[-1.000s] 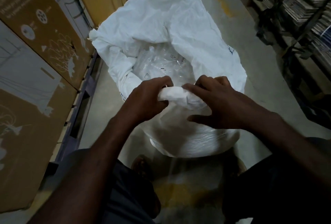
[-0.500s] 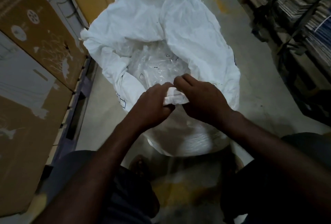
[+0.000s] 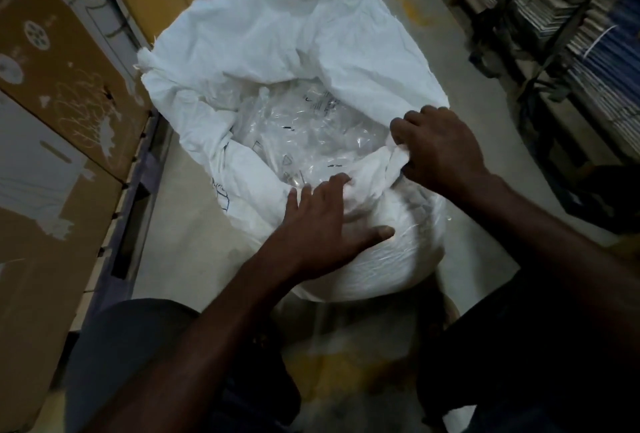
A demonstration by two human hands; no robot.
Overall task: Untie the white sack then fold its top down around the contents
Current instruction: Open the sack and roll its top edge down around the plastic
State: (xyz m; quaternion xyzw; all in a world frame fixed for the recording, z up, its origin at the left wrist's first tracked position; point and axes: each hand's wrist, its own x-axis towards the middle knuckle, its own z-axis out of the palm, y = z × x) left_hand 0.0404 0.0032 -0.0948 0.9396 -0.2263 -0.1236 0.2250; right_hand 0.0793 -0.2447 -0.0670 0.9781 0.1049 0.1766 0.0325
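Note:
A large white woven sack (image 3: 298, 27) stands open on the concrete floor in front of me. Its mouth is wide and clear plastic packets (image 3: 304, 135) show inside. The near rim (image 3: 367, 173) is rolled down into a thick fold. My right hand (image 3: 440, 148) grips that fold at its right end, fingers curled over the fabric. My left hand (image 3: 325, 221) lies spread on the near side of the sack, fingertips at the rolled rim and thumb pointing right across the bulging wall. The far side of the sack still stands tall and crumpled.
Stacked cardboard boxes (image 3: 52, 93) on a dark pallet (image 3: 138, 190) line the left side, close to the sack. Racks of stacked goods (image 3: 561, 17) stand at the right. Bare concrete floor (image 3: 460, 62) runs between them. My knees fill the bottom of the view.
My hands were together pinching the near rim at its middle. They have moved apart: the right hand slid right along the fold, and the left hand opened and flattened on the sack.

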